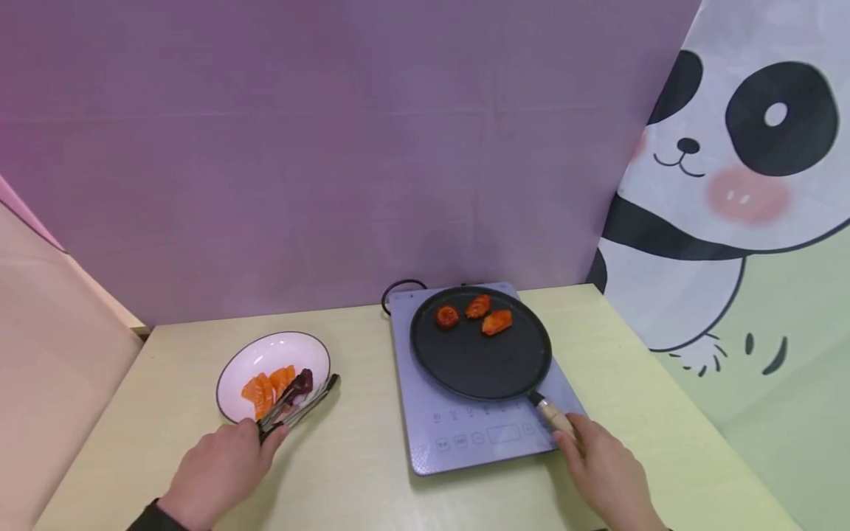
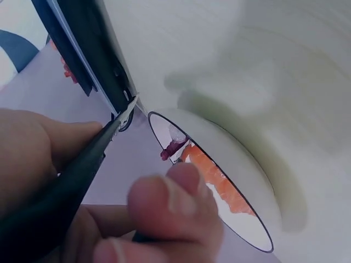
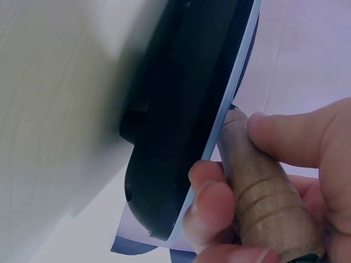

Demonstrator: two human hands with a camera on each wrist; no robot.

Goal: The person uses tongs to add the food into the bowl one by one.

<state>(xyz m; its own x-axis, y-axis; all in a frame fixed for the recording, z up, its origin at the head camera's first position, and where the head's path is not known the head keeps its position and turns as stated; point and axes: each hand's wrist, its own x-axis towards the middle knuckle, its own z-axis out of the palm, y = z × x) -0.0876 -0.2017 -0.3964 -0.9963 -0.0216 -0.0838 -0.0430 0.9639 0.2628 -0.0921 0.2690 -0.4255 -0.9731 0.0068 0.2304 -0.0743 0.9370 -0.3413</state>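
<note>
My left hand (image 1: 222, 468) holds metal tongs with black grips (image 2: 60, 194) at the near right rim of a white plate (image 1: 242, 361). The tongs' arms stand apart, one reaching over the plate, the other past its right rim. On the plate lie orange slices (image 1: 259, 394) with pale stripes, like salmon, and a dark purple piece (image 1: 305, 380) beside one tong arm. With my right hand (image 1: 607, 468) I grip the wooden handle (image 3: 269, 203) of a flat black pan (image 1: 465, 365). Three reddish-brown cooked pieces (image 1: 496, 322) sit in the pan's far half.
Under the pan is a light grey induction cooker (image 1: 425, 450), its touch controls along the near side and a black cable (image 1: 392, 287) behind. The pale wooden table (image 1: 358, 457) meets a purple backdrop (image 1: 332, 184). A panda-printed cloth (image 1: 704, 169) hangs on the right.
</note>
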